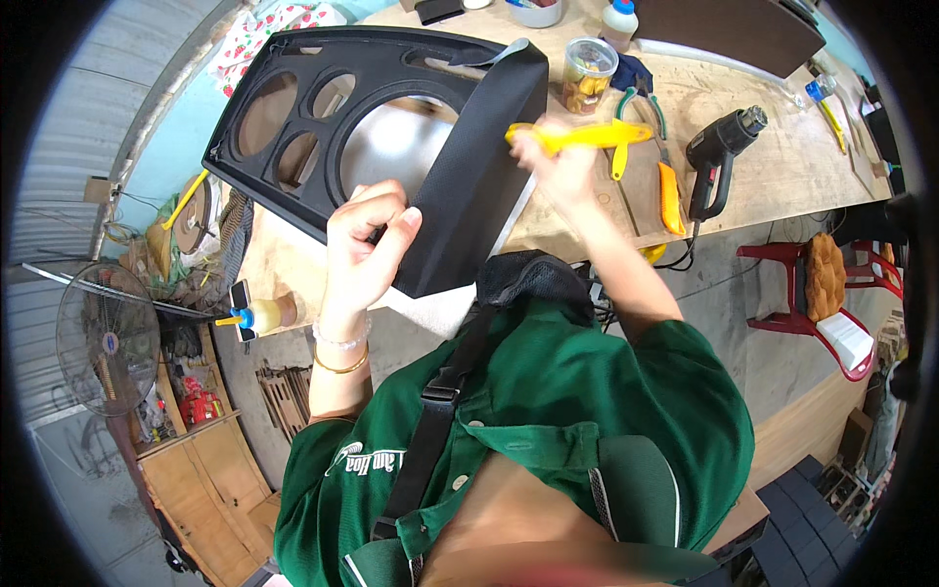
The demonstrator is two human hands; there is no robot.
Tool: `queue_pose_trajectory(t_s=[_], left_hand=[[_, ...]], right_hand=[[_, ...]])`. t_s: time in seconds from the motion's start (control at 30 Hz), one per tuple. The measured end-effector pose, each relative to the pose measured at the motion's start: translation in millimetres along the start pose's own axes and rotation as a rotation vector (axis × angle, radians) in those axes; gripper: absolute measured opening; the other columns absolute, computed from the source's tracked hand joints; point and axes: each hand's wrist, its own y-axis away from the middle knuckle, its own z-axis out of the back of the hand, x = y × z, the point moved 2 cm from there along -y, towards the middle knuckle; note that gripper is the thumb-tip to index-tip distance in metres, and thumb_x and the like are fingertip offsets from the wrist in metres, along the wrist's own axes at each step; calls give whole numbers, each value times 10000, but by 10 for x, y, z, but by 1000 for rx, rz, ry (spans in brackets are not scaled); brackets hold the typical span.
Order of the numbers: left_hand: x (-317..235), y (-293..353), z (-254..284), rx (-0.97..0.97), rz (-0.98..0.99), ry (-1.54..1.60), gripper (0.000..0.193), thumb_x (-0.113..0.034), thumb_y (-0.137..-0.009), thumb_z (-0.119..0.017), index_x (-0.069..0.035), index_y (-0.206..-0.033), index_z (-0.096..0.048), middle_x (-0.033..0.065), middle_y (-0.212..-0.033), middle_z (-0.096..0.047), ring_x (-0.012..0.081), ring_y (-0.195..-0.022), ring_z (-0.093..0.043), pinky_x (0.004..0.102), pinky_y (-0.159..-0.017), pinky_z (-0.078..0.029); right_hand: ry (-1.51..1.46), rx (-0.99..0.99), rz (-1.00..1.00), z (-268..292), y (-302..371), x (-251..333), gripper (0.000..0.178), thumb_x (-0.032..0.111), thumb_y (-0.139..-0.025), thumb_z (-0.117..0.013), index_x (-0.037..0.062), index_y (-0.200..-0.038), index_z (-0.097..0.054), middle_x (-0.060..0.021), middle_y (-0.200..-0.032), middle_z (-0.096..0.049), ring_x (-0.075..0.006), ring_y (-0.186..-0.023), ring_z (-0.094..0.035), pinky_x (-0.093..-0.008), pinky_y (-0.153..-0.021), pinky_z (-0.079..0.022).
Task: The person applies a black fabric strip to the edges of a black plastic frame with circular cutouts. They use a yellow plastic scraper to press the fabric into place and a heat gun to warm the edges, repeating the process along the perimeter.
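A black speaker cabinet (pixel 293 210) with several round holes in its front lies tilted on the workbench. Along its right side runs a loose black covering sheet (pixel 468 186), its top corner curled. My left hand (pixel 367 245) is closed at the cabinet's near edge, thumb tip against the sheet's border; what its curled fingers hold is hidden. Right of the sheet, my right hand (pixel 562 171) is wrapped round a yellow tool (pixel 587 135), held sideways. Motion blurs this hand, and the tool's exact kind does not show.
On the wooden workbench (pixel 709 93) lie green-handled pliers (pixel 661 117), an orange-handled cutter (pixel 670 199), a black heat gun (pixel 719 157) and a clear tub (pixel 590 76). A glue bottle (pixel 266 315) stands near the left edge. Red chairs (pixel 782 293) and a fan (pixel 108 338) flank the bench.
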Motion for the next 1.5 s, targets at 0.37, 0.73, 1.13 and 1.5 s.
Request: queue_pose_trajectory(t_s=[0.37, 0.73, 1.13, 1.5], left_hand=[[8, -3, -4, 2, -15, 17, 301, -21, -839, -628, -26, -635, -406, 26, -627, -382, 149, -583, -345, 317, -647, -277], [28, 3, 3, 14, -5, 10, 309, -23, -840, -634, -25, -634, -403, 23, -627, -383, 143, -582, -344, 316, -648, -282], [15, 0, -20, -34, -11, -26, 300, -23, -831, -633, -22, -631, -409, 37, -617, -383, 157, -568, -349, 319, -635, -297], [79, 25, -19, -48, 8, -28, 326, -42, -842, -643, -7, -629, -398, 46, -596, -356, 166, -560, -346, 326, -623, -309]], right_hand=[[69, -182, -69, 237, -466, -94, 200, 195, -945, -686, 22, -845, -695, 10, -697, -630, -39, -572, -545, -197, -534, -434], [49, -174, -330, 121, -412, 94, 248, 258, -939, -686, 19, -879, -707, -7, -676, -635, -45, -525, -546, -199, -489, -428], [67, 32, -402, -443, 415, 528, 210, 202, -889, -736, 5, -823, -704, -4, -655, -627, -72, -558, -580, -234, -525, -460], [83, -216, -305, -141, -87, 291, 242, 231, -929, -707, -9, -910, -723, -13, -692, -644, -52, -555, -559, -211, -510, -441]])
